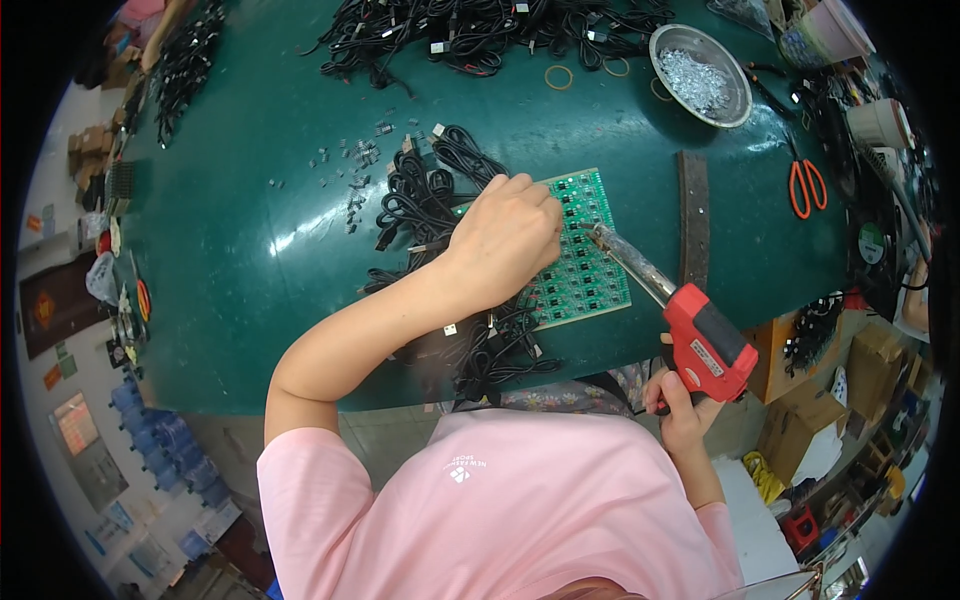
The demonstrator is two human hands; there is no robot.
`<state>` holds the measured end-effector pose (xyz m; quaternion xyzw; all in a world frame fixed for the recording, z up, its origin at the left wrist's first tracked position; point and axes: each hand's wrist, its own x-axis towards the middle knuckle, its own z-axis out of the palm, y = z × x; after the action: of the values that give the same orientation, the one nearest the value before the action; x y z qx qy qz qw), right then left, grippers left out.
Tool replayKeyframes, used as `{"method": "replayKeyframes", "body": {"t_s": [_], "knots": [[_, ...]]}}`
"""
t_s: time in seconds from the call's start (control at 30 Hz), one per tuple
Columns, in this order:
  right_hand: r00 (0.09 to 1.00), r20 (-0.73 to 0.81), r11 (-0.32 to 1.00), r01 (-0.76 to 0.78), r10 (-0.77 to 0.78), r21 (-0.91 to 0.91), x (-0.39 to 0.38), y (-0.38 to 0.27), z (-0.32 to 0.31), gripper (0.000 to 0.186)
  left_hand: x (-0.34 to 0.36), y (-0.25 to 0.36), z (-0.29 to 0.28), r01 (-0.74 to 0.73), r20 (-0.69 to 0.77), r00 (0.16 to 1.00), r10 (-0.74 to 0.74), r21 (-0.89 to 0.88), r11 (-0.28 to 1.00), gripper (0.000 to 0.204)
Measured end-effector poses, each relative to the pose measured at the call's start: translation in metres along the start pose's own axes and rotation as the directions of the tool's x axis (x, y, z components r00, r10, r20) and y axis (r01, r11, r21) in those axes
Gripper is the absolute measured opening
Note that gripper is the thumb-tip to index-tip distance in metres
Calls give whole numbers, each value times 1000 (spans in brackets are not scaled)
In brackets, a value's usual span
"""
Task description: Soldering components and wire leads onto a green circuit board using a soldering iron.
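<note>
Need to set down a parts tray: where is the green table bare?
Widest: the left side of the green table, up to the scattered components. Smaller: between the dark strip and the orange-handled tool. Crowded: the middle, with black cables, the circuit board, left hand and soldering iron, and the far edge, under a cable heap.

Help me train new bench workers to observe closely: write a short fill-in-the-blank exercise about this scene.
1. The right hand holds a soldering gun with a mainly ____ body.
2. The left hand is at the circuit board panel, which is coloured ____.
3. The cable bundles left of the panel are coloured ____.
4. In the picture, the metal bowl sits to the upper ____ of the panel.

Missing words: red; green; black; right.
</note>
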<state>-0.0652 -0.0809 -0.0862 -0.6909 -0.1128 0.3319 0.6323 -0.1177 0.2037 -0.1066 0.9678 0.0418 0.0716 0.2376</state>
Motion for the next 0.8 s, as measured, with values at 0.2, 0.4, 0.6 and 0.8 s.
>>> {"method": "replayKeyframes", "body": {"t_s": [0.2, 0.4, 0.6, 0.8], "knots": [[997, -2, 995, 83, -83, -56, 9, -9, 0, 42, 5, 0, -1, 2, -18, 1000, -3, -22, 1000, 8], [924, -216, 941, 273, -315, -203, 57, -64, 5, 37, -3, -3, 1, -7, -24, 1000, 6, -7, 1000, 9], [904, -244, 890, 242, -352, -386, 147, -94, -11, 26, 1, 5, -1, -8, 37, 999, 7, 39, 999, 11], [877, -297, 922, 328, -378, -206, 124, -79, -5, 21, 43, -32, -50, 20, -120, 992, -35, -126, 992, 22]]}}
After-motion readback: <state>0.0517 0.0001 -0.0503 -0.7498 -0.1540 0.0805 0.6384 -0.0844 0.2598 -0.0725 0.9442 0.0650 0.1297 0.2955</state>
